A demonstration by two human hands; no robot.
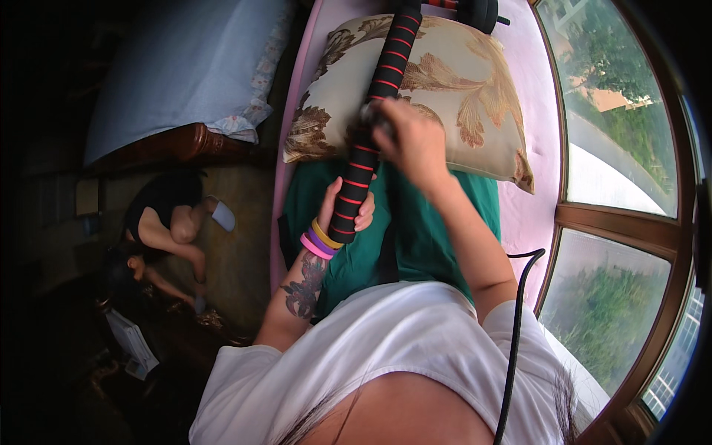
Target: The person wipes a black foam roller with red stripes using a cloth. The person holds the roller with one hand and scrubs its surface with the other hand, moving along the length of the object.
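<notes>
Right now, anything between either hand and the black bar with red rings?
Nothing visible. Both hands are already on the black foam-covered bar: the left hand wraps its lower end, and the right hand grips it higher up, over the patterned pillow. No object sits between hand and bar.

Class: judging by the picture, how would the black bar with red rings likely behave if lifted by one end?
The bar looks stiff, running straight through both hands. Its padded sleeve probably resists slipping. The dark weight at the far end would likely make that end dip.

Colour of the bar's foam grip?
Black foam grip with red rings, held by both hands; the head view, the only one, shows it.
</notes>
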